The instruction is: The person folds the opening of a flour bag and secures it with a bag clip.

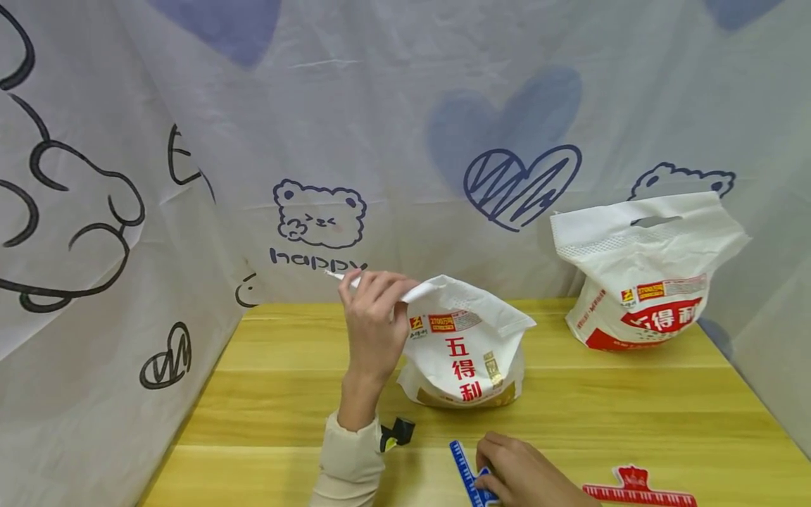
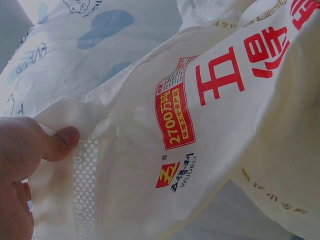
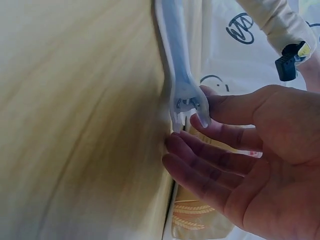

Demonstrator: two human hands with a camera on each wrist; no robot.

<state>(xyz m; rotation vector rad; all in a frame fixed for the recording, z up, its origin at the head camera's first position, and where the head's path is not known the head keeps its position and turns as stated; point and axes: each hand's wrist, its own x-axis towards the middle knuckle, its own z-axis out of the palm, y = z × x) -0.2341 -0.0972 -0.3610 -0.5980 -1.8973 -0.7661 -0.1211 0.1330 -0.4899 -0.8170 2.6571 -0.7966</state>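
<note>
A white flour bag (image 1: pixel 465 362) with red lettering stands upright on the wooden table. My left hand (image 1: pixel 376 320) grips the upper left corner of its top edge; the left wrist view shows the thumb (image 2: pixel 65 140) pressed flat on the white bag material (image 2: pixel 130 165). Lower down, in front of the bag, my right hand (image 1: pixel 529 472) is at a blue bag clip (image 1: pixel 462 465) marked like a ruler or keyboard. Seen from the right wrist, thumb and index finger pinch the handle end of the clip (image 3: pixel 175 55), near its spring, while the other fingers touch the table.
A second white flour bag (image 1: pixel 659 282) with a cut-out handle stands at the back right. A red bag clip (image 1: pixel 640 489) lies at the front right of the table (image 1: pixel 285 394). Printed cloth (image 1: pixel 380 141) hangs behind and at the sides. A black device (image 1: pixel 398 433) sits at the left wrist.
</note>
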